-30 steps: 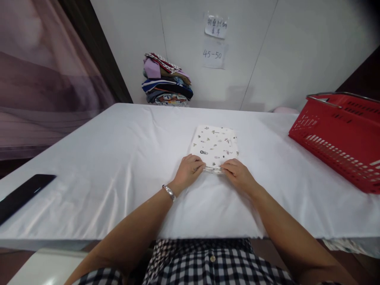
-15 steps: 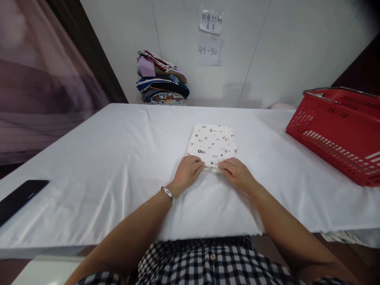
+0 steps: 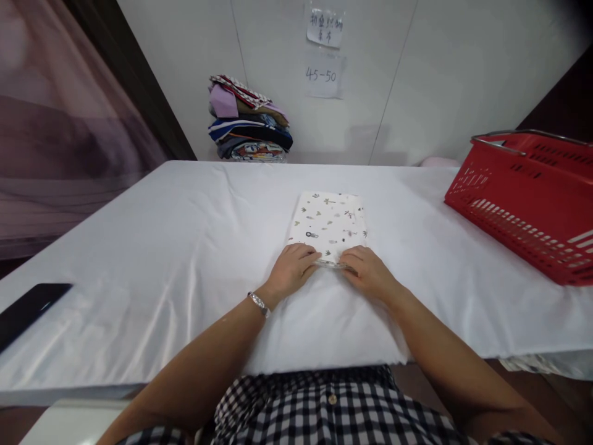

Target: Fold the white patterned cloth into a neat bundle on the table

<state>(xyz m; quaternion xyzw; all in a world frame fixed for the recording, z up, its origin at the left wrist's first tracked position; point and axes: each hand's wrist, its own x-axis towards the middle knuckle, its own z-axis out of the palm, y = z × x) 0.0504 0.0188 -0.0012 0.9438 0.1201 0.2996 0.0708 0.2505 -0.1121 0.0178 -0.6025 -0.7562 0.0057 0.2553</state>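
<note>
A folded white cloth (image 3: 330, 224) with small plant and animal prints lies flat on the white-covered table (image 3: 222, 247). Its near edge shows several layers. My left hand (image 3: 296, 262) grips the near left corner, fingers on top and thumb along the edge. At the near right corner my right hand (image 3: 364, 266) pinches the same edge in a matching way. A short gap of folded edge shows between the two thumbs. The undersides of both hands are hidden.
A red shopping basket (image 3: 528, 198) with a metal handle stands at the right. Stacked folded fabrics (image 3: 250, 120) sit by the back wall. A black flat device (image 3: 30, 309) lies at the left edge. Two paper signs (image 3: 323, 74) hang on the wall.
The view has shifted slightly. Both hands stay at the near edge of the folded cloth; my right fingers have curled a little further around its corner.
</note>
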